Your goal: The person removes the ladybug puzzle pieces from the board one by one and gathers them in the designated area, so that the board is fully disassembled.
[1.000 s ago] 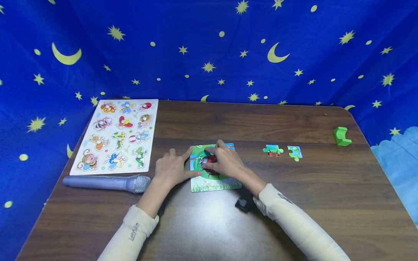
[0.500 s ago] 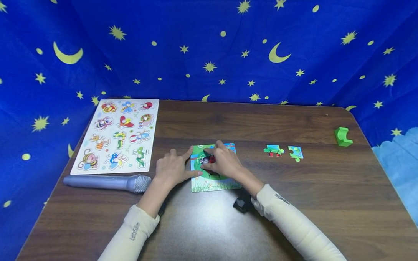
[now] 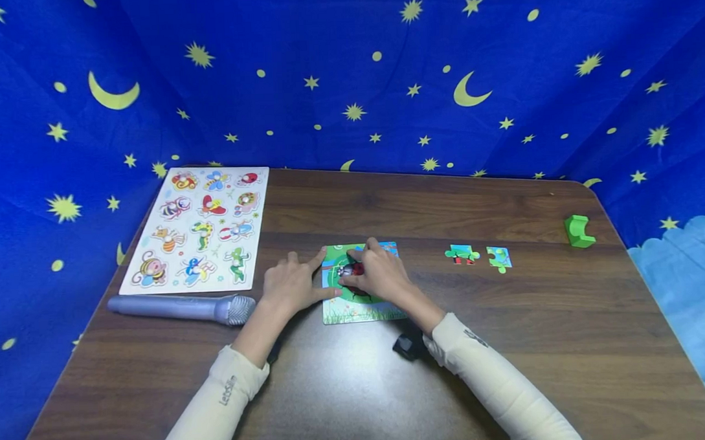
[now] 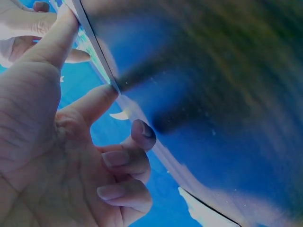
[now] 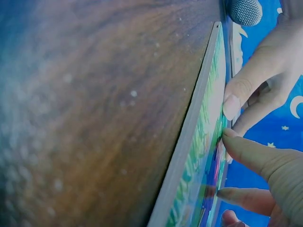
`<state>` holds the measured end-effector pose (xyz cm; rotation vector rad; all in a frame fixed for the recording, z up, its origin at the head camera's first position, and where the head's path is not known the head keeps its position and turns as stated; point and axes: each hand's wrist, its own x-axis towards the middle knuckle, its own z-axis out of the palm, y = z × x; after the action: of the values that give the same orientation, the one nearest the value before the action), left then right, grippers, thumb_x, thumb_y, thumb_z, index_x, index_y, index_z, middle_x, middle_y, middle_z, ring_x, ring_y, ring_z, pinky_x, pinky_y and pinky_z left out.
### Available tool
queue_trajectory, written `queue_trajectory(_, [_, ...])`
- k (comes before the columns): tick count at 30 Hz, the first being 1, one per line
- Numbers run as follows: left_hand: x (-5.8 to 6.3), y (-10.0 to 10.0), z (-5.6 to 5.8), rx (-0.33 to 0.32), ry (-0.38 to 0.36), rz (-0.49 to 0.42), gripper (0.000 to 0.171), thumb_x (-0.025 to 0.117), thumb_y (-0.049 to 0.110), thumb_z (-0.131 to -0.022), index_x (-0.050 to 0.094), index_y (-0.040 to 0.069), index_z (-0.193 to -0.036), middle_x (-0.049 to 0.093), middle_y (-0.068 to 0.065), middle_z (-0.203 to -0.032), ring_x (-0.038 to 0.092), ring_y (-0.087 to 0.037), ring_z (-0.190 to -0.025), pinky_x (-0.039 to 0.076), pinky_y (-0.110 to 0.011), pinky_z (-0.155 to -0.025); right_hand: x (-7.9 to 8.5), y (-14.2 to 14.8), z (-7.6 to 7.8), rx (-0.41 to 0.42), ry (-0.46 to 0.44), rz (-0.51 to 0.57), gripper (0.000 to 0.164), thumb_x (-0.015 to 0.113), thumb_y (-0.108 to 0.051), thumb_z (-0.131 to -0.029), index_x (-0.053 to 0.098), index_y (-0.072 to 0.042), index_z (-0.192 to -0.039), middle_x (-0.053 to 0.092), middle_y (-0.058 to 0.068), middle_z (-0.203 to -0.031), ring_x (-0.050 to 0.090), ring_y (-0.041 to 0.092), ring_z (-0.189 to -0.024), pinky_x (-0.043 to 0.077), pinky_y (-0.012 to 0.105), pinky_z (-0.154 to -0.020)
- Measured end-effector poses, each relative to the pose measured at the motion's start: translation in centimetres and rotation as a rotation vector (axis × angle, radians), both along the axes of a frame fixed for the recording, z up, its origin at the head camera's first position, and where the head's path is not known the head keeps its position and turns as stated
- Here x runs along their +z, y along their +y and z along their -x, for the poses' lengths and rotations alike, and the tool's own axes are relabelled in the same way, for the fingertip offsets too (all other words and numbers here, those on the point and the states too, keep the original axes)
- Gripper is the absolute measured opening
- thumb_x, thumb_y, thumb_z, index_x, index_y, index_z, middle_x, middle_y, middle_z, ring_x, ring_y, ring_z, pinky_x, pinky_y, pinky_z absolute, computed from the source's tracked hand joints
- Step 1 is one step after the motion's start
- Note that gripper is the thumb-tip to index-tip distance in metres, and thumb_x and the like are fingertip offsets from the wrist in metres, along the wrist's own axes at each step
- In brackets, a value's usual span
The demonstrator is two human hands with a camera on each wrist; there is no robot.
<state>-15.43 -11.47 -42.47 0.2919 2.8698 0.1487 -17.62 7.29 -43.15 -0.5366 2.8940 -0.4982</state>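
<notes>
A square jigsaw puzzle (image 3: 363, 314) with a ladybird picture lies on the table in front of me. My left hand (image 3: 288, 284) is at its left side, thumb and index finger spread apart with the tips on its edge. In the left wrist view the other fingers of the left hand (image 4: 66, 127) curl loosely beside the board. Over the puzzle's middle reaches my right hand (image 3: 383, 271), thumb and index finger pressing down on the ladybird picture. The right wrist view shows the fingertips of the right hand (image 5: 265, 175) flat against the puzzle surface, with no raised piece showing between them.
Two loose puzzle pieces, one with red (image 3: 462, 254) and one mostly green-blue (image 3: 499, 259), lie to the right. Farther right stands a green curved block (image 3: 579, 231). At left are a peg board with insects (image 3: 212, 215) and a grey-blue microphone (image 3: 181, 308). A starry blue curtain (image 3: 300, 53) hangs behind.
Both hands keep nearly the same place on the puzzle. The right forearm has shifted slightly left. The loose pieces and the other objects have not moved.
</notes>
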Motion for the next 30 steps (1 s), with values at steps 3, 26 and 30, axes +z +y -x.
queue_trajectory(3, [-0.02, -0.03, 0.00, 0.000, 0.005, 0.000, 0.097, 0.060, 0.080, -0.077, 0.033, 0.030, -0.155, 0.055, -0.032, -0.127, 0.062, -0.038, -0.095, 0.050, -0.045, -0.062, -0.05, 0.01, 0.01, 0.004, 0.000, 0.006, 0.069, 0.076, -0.049, -0.084, 0.059, -0.010, -0.138, 0.055, 0.013, -0.106, 0.048, 0.017, -0.067, 0.040, 0.027, -0.052])
queue_trajectory(26, [-0.12, -0.08, 0.07, 0.002, 0.006, 0.002, 0.097, 0.058, 0.081, -0.077, 0.033, 0.030, -0.155, 0.055, -0.031, -0.129, 0.061, -0.035, -0.090, 0.048, -0.042, -0.058, -0.31, -0.49, -0.09, 0.013, 0.172, 0.074, 0.073, 0.087, -0.042, -0.073, 0.065, 0.001, -0.128, 0.051, 0.005, -0.091, 0.046, 0.013, -0.065, 0.043, 0.026, -0.056])
queue_trajectory(30, [-0.13, -0.04, 0.00, 0.000, 0.003, -0.003, 0.096, 0.059, 0.080, -0.077, 0.033, 0.030, -0.155, 0.057, -0.030, -0.127, 0.061, -0.034, -0.090, 0.049, -0.044, -0.061, -0.57, -0.49, 0.14, -0.009, 0.137, 0.091, 0.072, 0.086, -0.043, -0.075, 0.066, 0.000, -0.128, 0.054, 0.006, -0.094, 0.048, 0.014, -0.069, 0.044, 0.028, -0.058])
